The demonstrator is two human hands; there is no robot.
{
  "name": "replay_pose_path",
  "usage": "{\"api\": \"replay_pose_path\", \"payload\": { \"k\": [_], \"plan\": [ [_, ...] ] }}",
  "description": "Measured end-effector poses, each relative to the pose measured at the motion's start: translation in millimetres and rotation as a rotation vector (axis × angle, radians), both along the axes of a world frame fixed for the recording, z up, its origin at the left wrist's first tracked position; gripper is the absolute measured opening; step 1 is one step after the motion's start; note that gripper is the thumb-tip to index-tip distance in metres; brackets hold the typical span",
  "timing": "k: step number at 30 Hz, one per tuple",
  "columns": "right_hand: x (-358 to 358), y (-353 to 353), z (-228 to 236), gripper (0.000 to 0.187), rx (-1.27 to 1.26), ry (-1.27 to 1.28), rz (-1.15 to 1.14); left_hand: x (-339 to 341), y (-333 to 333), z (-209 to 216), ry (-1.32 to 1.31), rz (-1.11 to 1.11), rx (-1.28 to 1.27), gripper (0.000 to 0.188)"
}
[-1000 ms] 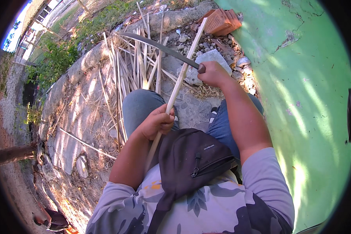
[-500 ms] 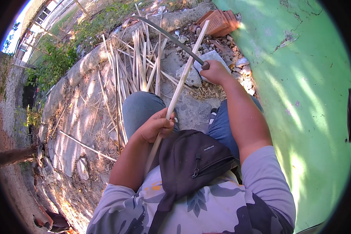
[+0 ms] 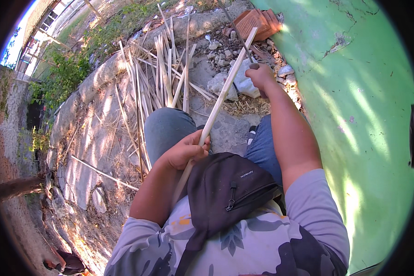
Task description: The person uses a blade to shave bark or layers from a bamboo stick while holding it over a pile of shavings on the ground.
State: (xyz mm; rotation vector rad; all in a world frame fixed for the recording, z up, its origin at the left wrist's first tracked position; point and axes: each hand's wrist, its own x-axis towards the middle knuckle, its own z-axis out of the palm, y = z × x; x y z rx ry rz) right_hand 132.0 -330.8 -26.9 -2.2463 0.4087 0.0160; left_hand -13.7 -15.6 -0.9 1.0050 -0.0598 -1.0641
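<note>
My left hand (image 3: 188, 149) is closed around a long pale strip of split wood or bamboo (image 3: 223, 94). The strip slants up and to the right, its lower end passing beside the black bag on my front. In my closed right hand (image 3: 263, 77) is the dark handle of a long, thin-bladed machete (image 3: 237, 30). Its blade points away from me and slightly left, passing close to the strip's upper end; whether they touch I cannot tell. Beyond my left knee lies a loose pile of similar pale strips (image 3: 163, 73).
A pale stone block (image 3: 246, 85) and rubble lie beyond my right hand, with orange-brown tiles (image 3: 256, 24) stacked farther off. Along the right runs a cracked green painted surface (image 3: 354, 115). One loose strip (image 3: 103, 173) lies on the ground at left.
My right hand has moved slightly right, and the machete has swung from pointing far left across the strip to pointing more straight away. The strip's upper end has shifted a little right.
</note>
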Motion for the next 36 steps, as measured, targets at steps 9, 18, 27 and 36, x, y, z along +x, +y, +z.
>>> {"api": "replay_pose_path", "payload": {
  "k": [9,18,27,36],
  "plan": [
    [-10,20,16,0.033,0.044,-0.165,0.210,3,2,0,0.072,0.013,-0.083,0.017],
    [-17,13,20,0.024,0.210,-0.262,0.200,1,-5,7,0.073,0.052,0.019,0.021],
    [-24,6,38,0.015,0.691,-0.221,0.095,-5,-12,10,0.018,0.035,0.081,0.024],
    [-47,-2,54,0.017,0.740,-0.176,0.085,-18,-26,18,-0.261,-0.120,0.258,0.026]
  ]
}}
